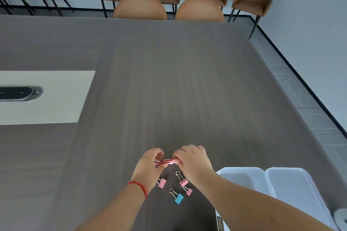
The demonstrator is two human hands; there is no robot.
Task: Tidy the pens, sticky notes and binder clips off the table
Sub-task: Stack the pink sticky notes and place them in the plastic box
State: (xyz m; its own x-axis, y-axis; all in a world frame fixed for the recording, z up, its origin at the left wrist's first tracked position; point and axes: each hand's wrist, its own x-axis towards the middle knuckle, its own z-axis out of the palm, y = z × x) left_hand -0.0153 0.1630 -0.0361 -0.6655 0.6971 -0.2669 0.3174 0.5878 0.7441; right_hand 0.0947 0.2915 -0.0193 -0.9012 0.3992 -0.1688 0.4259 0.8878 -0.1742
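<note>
My left hand (150,163) and my right hand (193,159) meet over the near part of the dark table (169,90). Together they pinch a thin pink stack of sticky notes (166,162), one hand at each end, just above the tabletop. Below the hands lie several binder clips: a pink one (161,183) beside my left wrist, two pink ones (185,184) close together by my right forearm, and a blue one (178,198) nearest me. No pens are in view.
Two white plastic bins (244,178) stand side by side at the table's near right edge. A cream inset with a black socket panel (18,93) lies at the left. Brown chairs (140,6) line the far side and wall.
</note>
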